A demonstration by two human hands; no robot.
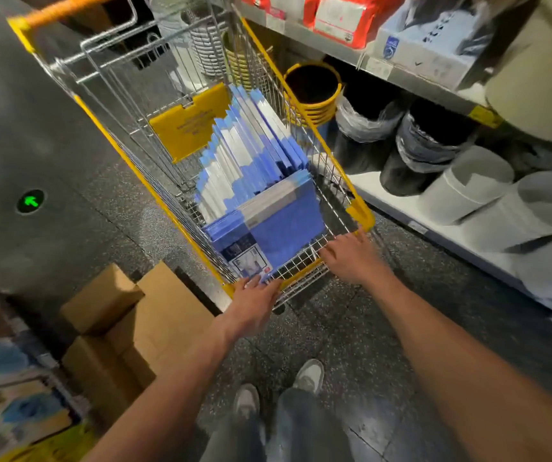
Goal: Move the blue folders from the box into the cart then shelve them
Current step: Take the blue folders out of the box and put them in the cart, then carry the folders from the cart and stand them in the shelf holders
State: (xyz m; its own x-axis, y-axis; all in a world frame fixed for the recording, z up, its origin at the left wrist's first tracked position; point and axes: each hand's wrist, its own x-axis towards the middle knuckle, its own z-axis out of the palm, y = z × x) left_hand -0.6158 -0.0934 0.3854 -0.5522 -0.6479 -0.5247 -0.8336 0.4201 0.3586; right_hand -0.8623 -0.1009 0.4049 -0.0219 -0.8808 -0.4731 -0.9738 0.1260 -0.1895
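A wire shopping cart (108, 128) with yellow trim stands ahead of me, its near end towards me. Several blue folders (251, 158) stand packed in its basket, one lying across the front with its label showing (281, 228). My left hand (254, 301) grips the cart's near yellow rim at the left corner. My right hand (351, 258) holds the same wire end near the right corner, fingers curled over the top. An open cardboard box (134, 321) sits on the floor to my left; its inside is not visible.
Shelving (434, 228) runs along the right with grey and black bins and a yellow bucket (311, 91). A grey wall with a green arrow light (30, 201) is on the left. My feet stand on the speckled floor (351, 328) behind the cart.
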